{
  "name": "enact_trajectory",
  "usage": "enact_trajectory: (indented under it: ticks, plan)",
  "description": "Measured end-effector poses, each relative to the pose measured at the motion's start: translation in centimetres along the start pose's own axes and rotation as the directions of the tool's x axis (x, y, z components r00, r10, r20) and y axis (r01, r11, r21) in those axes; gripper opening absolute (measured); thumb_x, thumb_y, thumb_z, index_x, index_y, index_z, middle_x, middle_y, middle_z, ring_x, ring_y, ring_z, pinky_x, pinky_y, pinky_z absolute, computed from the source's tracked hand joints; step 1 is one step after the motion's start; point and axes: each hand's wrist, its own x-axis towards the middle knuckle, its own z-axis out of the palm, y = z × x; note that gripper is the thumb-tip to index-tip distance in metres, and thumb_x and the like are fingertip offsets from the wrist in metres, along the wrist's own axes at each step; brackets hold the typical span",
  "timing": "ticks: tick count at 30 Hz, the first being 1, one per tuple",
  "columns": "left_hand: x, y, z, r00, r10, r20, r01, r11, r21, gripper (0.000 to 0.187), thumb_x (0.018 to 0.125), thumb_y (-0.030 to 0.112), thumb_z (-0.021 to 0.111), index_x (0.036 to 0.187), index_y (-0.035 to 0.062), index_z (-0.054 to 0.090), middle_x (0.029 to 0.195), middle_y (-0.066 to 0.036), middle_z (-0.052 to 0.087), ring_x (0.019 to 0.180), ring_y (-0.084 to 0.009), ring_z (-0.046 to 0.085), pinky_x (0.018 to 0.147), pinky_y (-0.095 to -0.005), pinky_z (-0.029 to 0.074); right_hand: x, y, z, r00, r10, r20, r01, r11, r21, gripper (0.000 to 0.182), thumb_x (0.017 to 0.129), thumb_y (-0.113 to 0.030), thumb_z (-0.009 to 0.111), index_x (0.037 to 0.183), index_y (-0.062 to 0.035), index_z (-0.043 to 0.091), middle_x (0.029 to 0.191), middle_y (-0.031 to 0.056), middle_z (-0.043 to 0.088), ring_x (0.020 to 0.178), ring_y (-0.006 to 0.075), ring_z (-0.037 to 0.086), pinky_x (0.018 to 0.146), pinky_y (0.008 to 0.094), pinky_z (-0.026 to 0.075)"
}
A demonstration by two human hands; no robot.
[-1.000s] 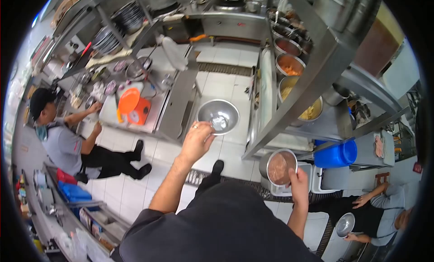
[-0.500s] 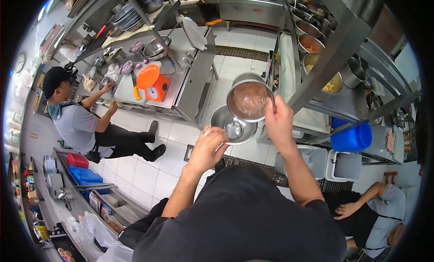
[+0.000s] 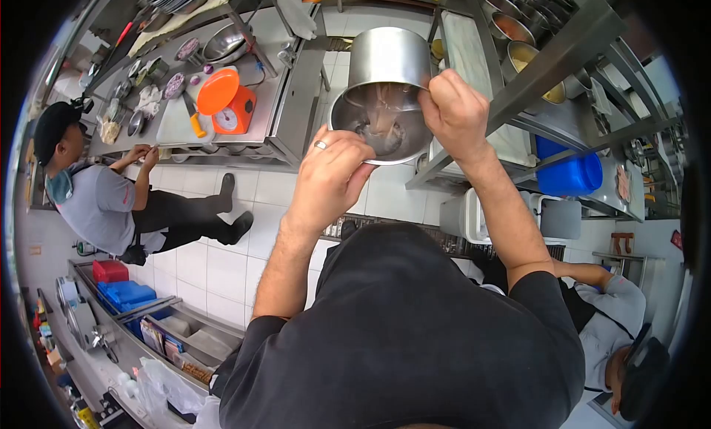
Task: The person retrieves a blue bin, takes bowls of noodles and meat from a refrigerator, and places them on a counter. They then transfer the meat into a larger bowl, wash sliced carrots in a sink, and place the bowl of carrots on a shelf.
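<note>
Hanging over white floor tiles [image 3: 229, 281], between the worktop [image 3: 261, 136] edge at left and steel shelving [image 3: 548, 70] at right, a steel pot [image 3: 389, 55] is gripped at its side by the right hand [image 3: 458, 111], and a steel bowl [image 3: 420, 140] is pinched at the near rim by the left hand [image 3: 329, 170]. On the worktop are set an orange scale [image 3: 231, 107] and a knife [image 3: 195, 119], attended by a co-worker [image 3: 104, 199]. The pot's base is pointed away from the wearer, its long axis tipped bowlward, brown liquid [image 3: 384, 122] being let down.
</note>
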Motion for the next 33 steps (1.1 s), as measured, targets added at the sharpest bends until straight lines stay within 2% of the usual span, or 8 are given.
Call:
enact_trajectory:
  ticks: [9,11,16,19,22,25,26,33]
  plan:
    - [1.6,-0.8,-0.7,0.994,0.092,-0.051,-0.091,0.996,0.026,0.024,0.07,-0.002,0.08,0.089,0.0058,0.067,0.086,-0.007,0.068,0.094,-0.0276,0.068,0.097,-0.0485,0.049,1.2,0.1,-0.7,0.986,-0.153,-0.068,0.148,0.986,-0.078,0.027,0.06,0.001,0.075,0.071,-0.0074,0.052,0.078,0.0042,0.057,0.066,0.0227,0.062,0.055,0.0339,0.05]
    - [1.9,-1.1,-0.9,0.992,0.118,-0.042,-0.115,0.991,0.062,0.024,0.069,-0.001,0.079,0.089,0.0053,0.067,0.087,-0.006,0.068,0.094,-0.0263,0.066,0.093,-0.0451,0.049,1.2,0.0,-0.4,0.983,-0.169,-0.075,0.165,0.984,-0.06,0.027,0.059,0.002,0.075,0.071,-0.0073,0.052,0.08,0.0044,0.058,0.067,0.0226,0.062,0.055,0.0335,0.051]
    - [1.4,-2.5,-1.4,0.99,0.118,-0.08,-0.113,0.992,0.062,0.024,0.068,-0.002,0.079,0.088,0.0048,0.067,0.086,-0.006,0.067,0.092,-0.0262,0.065,0.092,-0.047,0.049,1.1,-1.4,0.8,0.989,-0.148,-0.016,0.147,0.989,-0.01,0.028,0.057,0.001,0.074,0.071,-0.0072,0.052,0.082,0.0045,0.059,0.068,0.0224,0.062,0.055,0.0336,0.051]
    - [0.3,-3.8,-2.2,0.987,0.123,-0.101,-0.115,0.99,0.082,0.026,0.067,-0.002,0.079,0.089,0.0046,0.067,0.086,-0.006,0.066,0.09,-0.0258,0.064,0.092,-0.0482,0.049,0.9,-2.8,1.9,0.982,0.033,0.186,-0.037,0.999,0.019,0.03,0.064,-0.001,0.074,0.083,-0.0068,0.052,0.082,0.0071,0.063,0.07,0.0253,0.066,0.058,0.0359,0.053]
    - [-0.8,-5.1,-3.2,0.983,0.142,-0.115,-0.129,0.986,0.109,0.028,0.066,-0.003,0.08,0.089,0.0044,0.067,0.086,-0.006,0.066,0.089,-0.0257,0.064,0.092,-0.0491,0.049,1.2,-4.7,4.0,0.879,0.336,0.338,-0.364,0.931,0.023,0.041,0.074,-0.004,0.072,0.111,-0.0046,0.053,0.082,0.0116,0.067,0.072,0.0296,0.07,0.061,0.0396,0.055]
    - [-2.2,-6.5,-4.3,0.984,0.136,-0.115,-0.124,0.986,0.113,0.029,0.065,-0.003,0.08,0.09,0.0042,0.067,0.087,-0.005,0.066,0.09,-0.0259,0.063,0.093,-0.0491,0.048,2.7,-6.9,5.7,0.893,0.297,0.337,-0.279,0.955,-0.103,0.064,0.081,-0.006,0.068,0.139,-0.0013,0.041,0.08,0.0147,0.068,0.074,0.0326,0.071,0.062,0.0421,0.056]
    - [-2.6,-6.9,-4.7,0.985,0.131,-0.113,-0.119,0.987,0.112,0.029,0.065,-0.003,0.08,0.09,0.0041,0.067,0.087,-0.005,0.066,0.091,-0.0259,0.063,0.093,-0.049,0.048,2.8,-7.3,6.3,0.898,0.252,0.361,-0.224,0.967,-0.119,0.08,0.081,-0.005,0.068,0.152,-0.0011,0.031,0.079,0.0142,0.068,0.073,0.0321,0.071,0.061,0.0419,0.056]
    - [-4.6,-8.6,-7.5,0.987,0.066,-0.149,-0.05,0.993,0.111,0.028,0.066,-0.003,0.079,0.09,0.0045,0.067,0.089,-0.006,0.067,0.095,-0.0262,0.063,0.095,-0.0487,0.047,3.7,-9.4,10.7,0.99,0.071,0.123,-0.068,0.997,-0.026,0.08,0.083,-0.002,0.066,0.154,-0.0006,0.03,0.073,0.0102,0.065,0.066,0.0272,0.067,0.059,0.0399,0.054]
